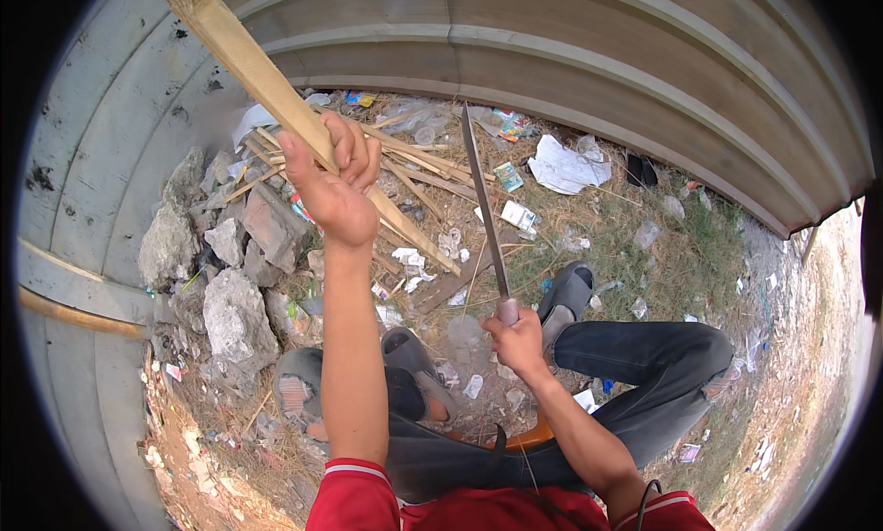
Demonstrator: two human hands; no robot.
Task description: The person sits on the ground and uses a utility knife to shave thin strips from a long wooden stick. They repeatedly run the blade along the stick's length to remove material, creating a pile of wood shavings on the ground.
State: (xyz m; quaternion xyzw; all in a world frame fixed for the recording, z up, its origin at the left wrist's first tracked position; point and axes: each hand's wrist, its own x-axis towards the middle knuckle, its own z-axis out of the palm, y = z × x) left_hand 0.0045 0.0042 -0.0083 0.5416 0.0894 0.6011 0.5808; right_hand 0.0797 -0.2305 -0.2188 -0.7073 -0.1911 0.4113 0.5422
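My left hand (336,195) is raised in front of me, its fingers and thumb closed around a long pale wooden strip (250,64). The strip slants from the upper left down toward the ground at the middle, passing through my grip; its surface looks split and rough. In my right hand (517,342) is the handle of a machete (486,205), its long, narrow dark blade pointing up and away from me. The blade is apart from the strip, to its right. Beyond my left hand lies a heap of thin wooden strips (428,168) on the ground.
Broken rocks (237,319) are piled to the left, by a grey metal sheet wall (101,145). A corrugated metal wall (570,44) closes off the far side. Paper scraps (568,166) and wrappers litter the dry grass. My bent legs (635,361) frame the near ground.
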